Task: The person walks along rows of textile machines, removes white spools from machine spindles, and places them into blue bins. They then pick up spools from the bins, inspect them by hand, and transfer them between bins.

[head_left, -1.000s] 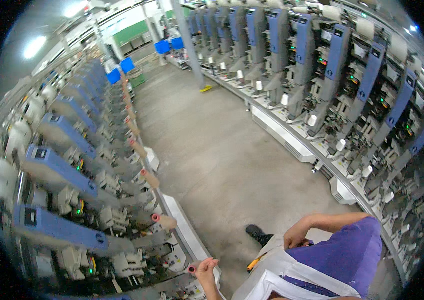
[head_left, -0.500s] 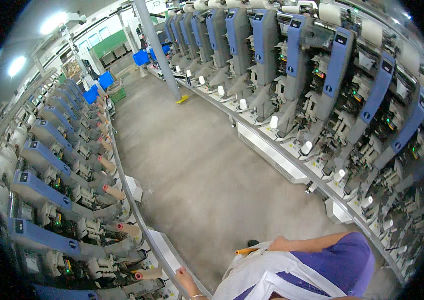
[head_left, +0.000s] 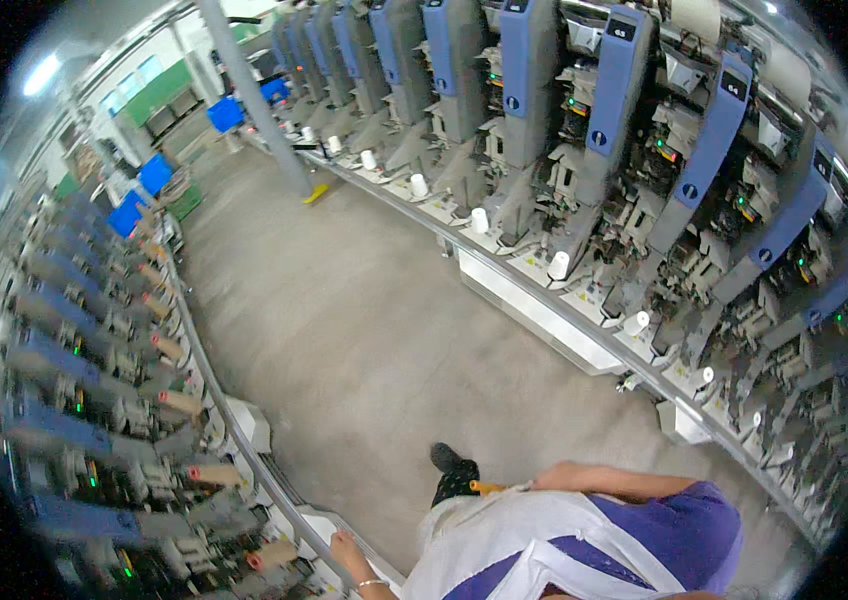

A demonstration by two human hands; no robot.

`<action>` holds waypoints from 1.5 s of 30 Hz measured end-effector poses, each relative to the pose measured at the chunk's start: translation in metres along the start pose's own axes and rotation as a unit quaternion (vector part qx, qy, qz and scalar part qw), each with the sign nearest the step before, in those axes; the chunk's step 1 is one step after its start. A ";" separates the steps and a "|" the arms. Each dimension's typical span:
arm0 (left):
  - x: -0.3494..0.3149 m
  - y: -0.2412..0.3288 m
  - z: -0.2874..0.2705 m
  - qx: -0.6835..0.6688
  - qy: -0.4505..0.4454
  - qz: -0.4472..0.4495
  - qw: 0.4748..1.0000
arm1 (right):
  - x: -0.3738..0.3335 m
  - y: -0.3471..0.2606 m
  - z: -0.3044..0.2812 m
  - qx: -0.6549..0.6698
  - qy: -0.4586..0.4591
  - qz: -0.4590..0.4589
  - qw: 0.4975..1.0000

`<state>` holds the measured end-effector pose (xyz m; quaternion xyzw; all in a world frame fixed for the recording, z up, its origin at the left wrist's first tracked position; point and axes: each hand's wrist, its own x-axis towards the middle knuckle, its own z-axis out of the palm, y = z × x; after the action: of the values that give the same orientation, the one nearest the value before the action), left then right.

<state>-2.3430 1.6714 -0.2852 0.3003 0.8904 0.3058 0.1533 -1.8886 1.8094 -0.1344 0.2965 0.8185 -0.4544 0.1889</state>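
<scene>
My left hand (head_left: pixel 348 553), with a bracelet at the wrist, hangs low beside the rail of the left machine row. Its fingers look curled, and nothing shows in them. At the front of my white apron (head_left: pixel 504 525) is my right hand (head_left: pixel 561 477), the elbow bent out to the side. The fingers of that hand are blurred and partly hidden, so their grip is unclear. A yellow-orange stick-like thing (head_left: pixel 485 488) pokes out at the apron's edge, a little left of the right hand. One dark shoe (head_left: pixel 446 457) shows ahead on the floor.
Yarn-winding machines with blue-grey panels line both sides of a grey floor aisle (head_left: pixel 344 330). The right rail (head_left: pixel 564 317) has white cones (head_left: pixel 558 265) behind it; tan yarn tubes (head_left: pixel 182 402) line the left. A grey post (head_left: pixel 262 110) with a yellow foot stands farther up, near blue bins (head_left: pixel 225 114).
The view has shifted, with the right row nearer and the post farther left. A dark shoe and lower leg have come forward into view. Both hands keep about the same places by my body.
</scene>
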 end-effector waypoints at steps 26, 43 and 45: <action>0.451 0.174 0.181 -0.193 -0.237 -0.372 0.876 | 0.432 0.108 -0.580 -0.100 0.149 0.120 0.977; 0.935 0.319 0.246 -0.286 -0.247 -0.315 0.871 | 0.748 0.043 -0.865 0.027 0.047 0.006 0.999; 1.044 0.357 0.246 -0.293 -0.244 -0.251 0.890 | 0.782 0.052 -0.894 0.082 0.042 -0.033 0.995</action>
<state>-2.8797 2.6642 -0.3396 0.0733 0.7406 0.4213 0.5183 -2.4789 2.8412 -0.1587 0.3031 0.7952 -0.5126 0.1144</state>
